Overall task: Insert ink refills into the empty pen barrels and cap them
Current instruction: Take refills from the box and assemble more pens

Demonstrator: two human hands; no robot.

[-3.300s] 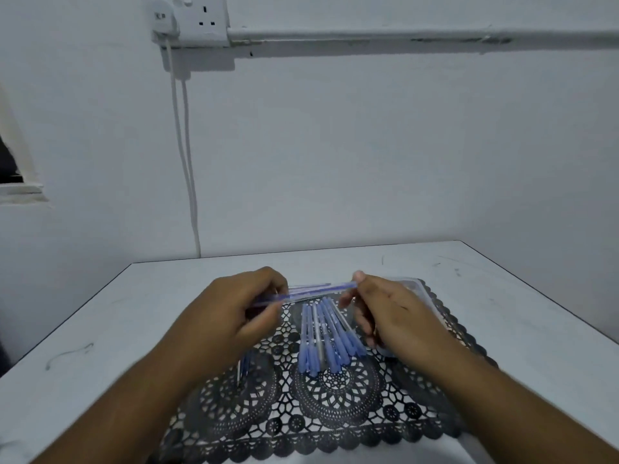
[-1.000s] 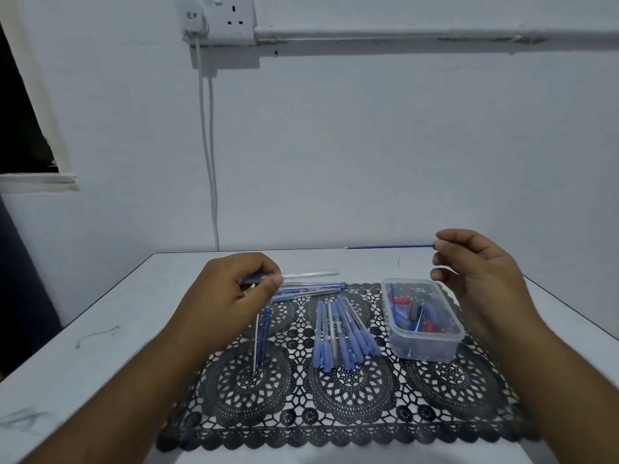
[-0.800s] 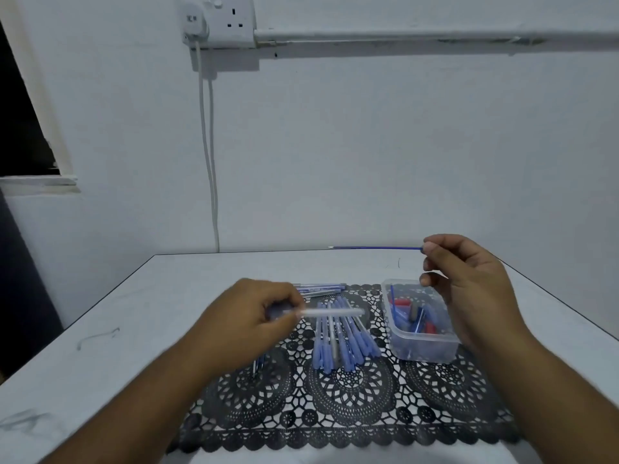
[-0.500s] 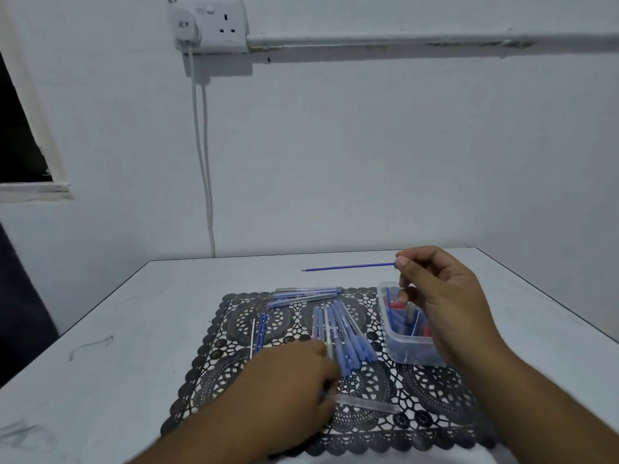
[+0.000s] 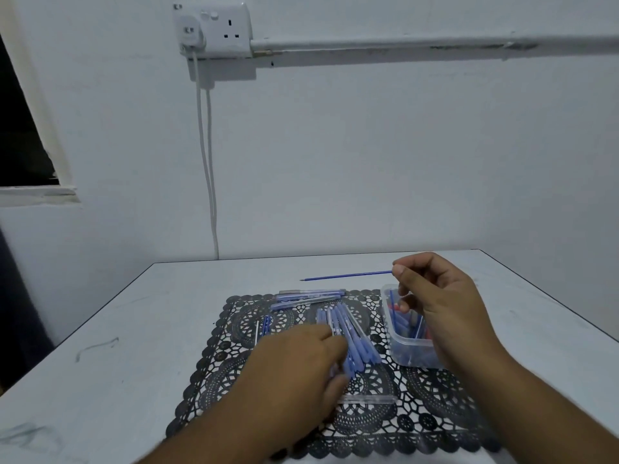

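Since the earlier frame the left hand (image 5: 298, 366) has dropped from mid-air onto the lace mat (image 5: 214, 373), carrying the clear pen barrel (image 5: 366, 399) down to the mat's near half. Its fingers are curled over the barrel's left end (the grip itself is hidden). The right hand (image 5: 442, 303) pinches one ink refill (image 5: 346, 276) level above the mat's far edge. Capped pens (image 5: 348, 339) lie at mat centre; a clear container (image 5: 388, 333) stands on its right part.
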